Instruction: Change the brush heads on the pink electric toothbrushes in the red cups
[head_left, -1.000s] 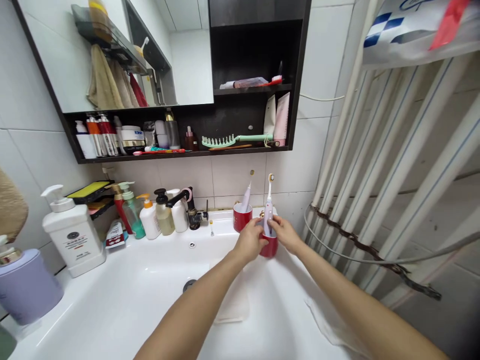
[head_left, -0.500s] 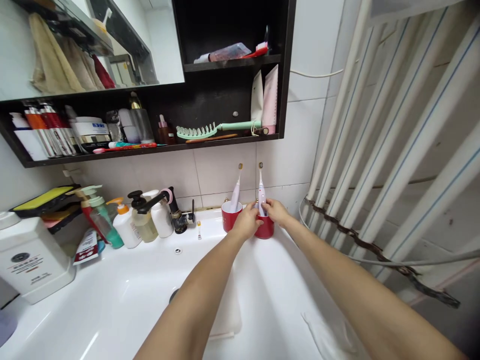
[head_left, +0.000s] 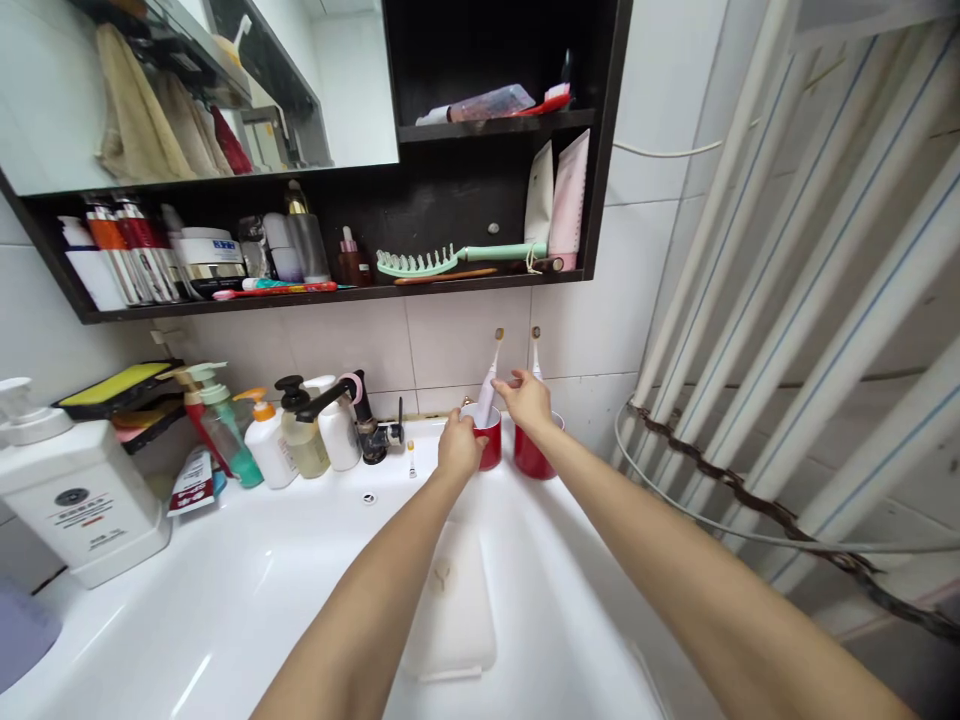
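Two red cups stand side by side at the back of the white sink, each with a pale electric toothbrush in it. My left hand (head_left: pixel 457 447) is closed around the left side of the left red cup (head_left: pixel 491 447). The fingertips of my right hand (head_left: pixel 527 402) are at the handle of the electric toothbrush (head_left: pixel 486 398) in that cup, seemingly pinching it. Behind my right hand is the second red cup (head_left: pixel 532 458), partly covered by the hand and wrist. Its electric toothbrush (head_left: pixel 536 350) shows only its upper part.
A black faucet (head_left: pixel 367 425) and a small brush head (head_left: pixel 412 460) are left of the cups. Several pump bottles (head_left: pixel 270 447) line the sink's left back edge. Overhead hangs a dark shelf (head_left: pixel 442 288) with a green hairbrush (head_left: pixel 502 252). White pipes (head_left: pixel 720 300) run along the right.
Both hands have moved from the right cup to the left cup and its toothbrush. The right toothbrush and cup are let go. The view has shifted slightly.
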